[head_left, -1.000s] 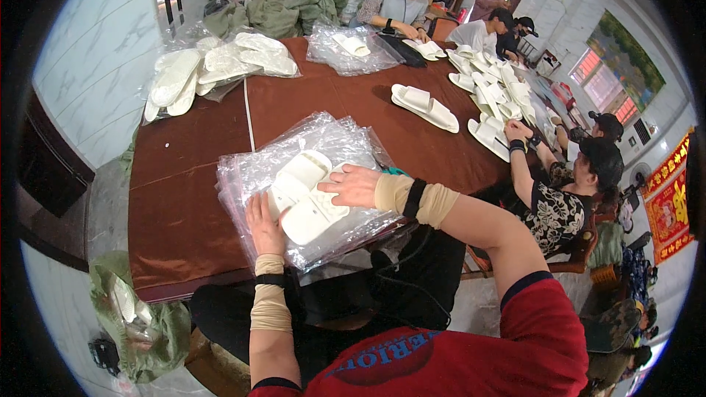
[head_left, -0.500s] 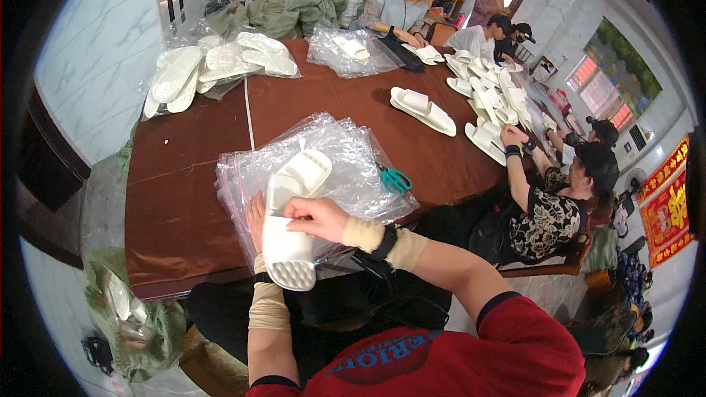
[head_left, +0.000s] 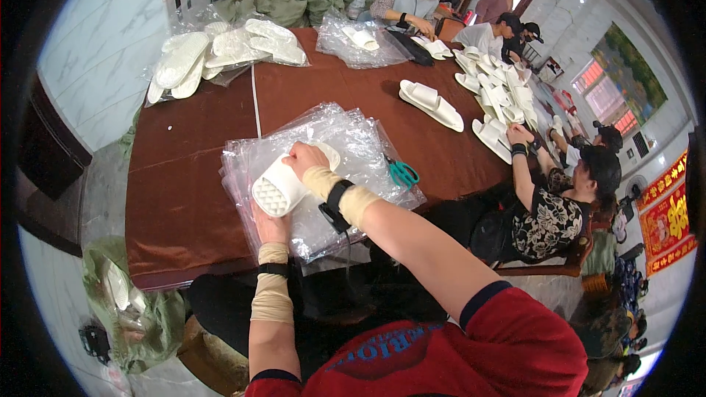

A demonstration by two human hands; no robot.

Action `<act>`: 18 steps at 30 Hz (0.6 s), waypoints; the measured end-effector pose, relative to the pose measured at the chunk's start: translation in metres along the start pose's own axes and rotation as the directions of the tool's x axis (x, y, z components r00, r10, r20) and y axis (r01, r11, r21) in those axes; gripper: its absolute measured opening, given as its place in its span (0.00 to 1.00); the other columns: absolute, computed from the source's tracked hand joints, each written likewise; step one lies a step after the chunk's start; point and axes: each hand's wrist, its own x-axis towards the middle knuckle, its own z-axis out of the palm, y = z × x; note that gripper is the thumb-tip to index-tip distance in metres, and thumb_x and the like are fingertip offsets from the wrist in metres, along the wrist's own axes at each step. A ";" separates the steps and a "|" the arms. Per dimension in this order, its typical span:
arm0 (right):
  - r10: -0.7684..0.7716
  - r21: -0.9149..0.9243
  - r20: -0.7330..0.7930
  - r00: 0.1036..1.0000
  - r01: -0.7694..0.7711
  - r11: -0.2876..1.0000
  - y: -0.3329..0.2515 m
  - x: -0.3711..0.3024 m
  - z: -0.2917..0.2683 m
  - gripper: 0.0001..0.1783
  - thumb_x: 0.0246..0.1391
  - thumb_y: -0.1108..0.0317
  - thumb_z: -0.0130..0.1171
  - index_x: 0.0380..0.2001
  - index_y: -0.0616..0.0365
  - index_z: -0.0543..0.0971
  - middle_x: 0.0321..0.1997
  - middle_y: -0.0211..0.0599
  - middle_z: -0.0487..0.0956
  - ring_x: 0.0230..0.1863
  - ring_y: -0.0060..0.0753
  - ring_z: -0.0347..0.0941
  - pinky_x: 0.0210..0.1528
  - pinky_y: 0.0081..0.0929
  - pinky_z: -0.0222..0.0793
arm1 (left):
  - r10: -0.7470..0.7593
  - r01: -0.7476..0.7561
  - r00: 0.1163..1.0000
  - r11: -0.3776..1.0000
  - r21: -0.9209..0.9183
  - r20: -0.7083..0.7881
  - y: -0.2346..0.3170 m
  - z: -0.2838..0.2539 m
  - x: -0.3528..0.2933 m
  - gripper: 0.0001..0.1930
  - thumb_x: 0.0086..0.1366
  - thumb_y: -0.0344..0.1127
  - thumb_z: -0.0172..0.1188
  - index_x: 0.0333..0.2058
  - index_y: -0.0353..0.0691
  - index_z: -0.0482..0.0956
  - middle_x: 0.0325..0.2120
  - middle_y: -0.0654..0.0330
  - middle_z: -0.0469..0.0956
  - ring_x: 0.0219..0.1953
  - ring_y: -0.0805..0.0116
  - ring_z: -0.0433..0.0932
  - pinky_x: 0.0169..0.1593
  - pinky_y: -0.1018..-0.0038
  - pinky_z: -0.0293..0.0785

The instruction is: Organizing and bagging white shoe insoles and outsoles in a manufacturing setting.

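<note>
Worktop: a brown cloth-covered worktop [head_left: 195,198] is filling the middle of the marble-walled room.
Slipper: a white slipper [head_left: 284,188] is sitting just above the worktop's near part, its long axis slanting from near left to far right, its gridded end pointing toward the person.
Left hand: the left hand [head_left: 271,226] is reaching beneath that gridded end; the slipper is hiding its fingertips, so I cannot tell how they are set.
Right hand: the right hand [head_left: 307,159] is curling closed on the slipper's farther part.
In the way: the right hand and its wrapped wrist [head_left: 322,181] are covering the slipper's far end.
Bag stack: clear plastic bags [head_left: 360,165] are lying flat and fanned under the slipper.
Floor sack: a green sack [head_left: 158,323] is gaping left of the worktop, holding whitish things.
Scissors: teal-handled scissors [head_left: 403,174] are resting at the stack's right edge.
Right side: white slippers [head_left: 500,92] are lying heaped, while a co-worker [head_left: 555,217] is reaching to the nearest.
Middle bag: a clear bag [head_left: 340,43] is holding white footwear.
Far left: bagged slippers [head_left: 182,59] are lying piled.
Background: green bundles [head_left: 287,6] are crowding behind the worktop.
</note>
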 end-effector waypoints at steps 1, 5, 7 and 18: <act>0.017 -0.053 0.001 1.000 -0.017 0.998 -0.002 0.005 0.002 0.16 0.46 0.56 0.62 0.31 0.58 0.78 0.34 0.46 0.80 0.40 0.49 0.76 0.42 0.42 0.69 | 0.139 -0.139 0.990 0.979 0.149 0.010 -0.001 -0.003 0.000 0.28 0.52 0.36 0.62 0.52 0.33 0.68 0.52 0.44 0.67 0.55 0.44 0.63 0.60 0.57 0.57; 0.013 -0.144 -0.048 0.999 -0.020 0.989 -0.003 0.012 0.002 0.14 0.47 0.57 0.62 0.30 0.56 0.79 0.31 0.47 0.80 0.37 0.50 0.76 0.40 0.42 0.70 | 0.175 -0.155 0.980 0.969 0.193 -0.091 0.002 0.001 0.001 0.28 0.50 0.35 0.62 0.51 0.32 0.69 0.51 0.43 0.68 0.54 0.41 0.63 0.60 0.56 0.57; 0.020 -0.164 -0.050 0.999 -0.028 0.986 -0.004 0.011 -0.001 0.14 0.48 0.57 0.62 0.30 0.57 0.78 0.31 0.48 0.80 0.36 0.50 0.76 0.40 0.43 0.70 | 0.181 -0.164 0.980 0.972 0.170 -0.088 0.004 0.001 0.002 0.29 0.49 0.35 0.62 0.51 0.32 0.69 0.50 0.43 0.68 0.54 0.41 0.62 0.60 0.55 0.57; -0.097 -0.171 -0.071 0.993 0.084 0.982 0.007 -0.007 -0.010 0.17 0.49 0.60 0.60 0.34 0.64 0.73 0.26 0.54 0.78 0.33 0.54 0.77 0.35 0.46 0.70 | 0.179 -0.167 0.983 0.966 0.197 -0.046 -0.002 0.007 0.002 0.28 0.48 0.32 0.62 0.50 0.31 0.69 0.50 0.44 0.68 0.56 0.44 0.61 0.60 0.56 0.57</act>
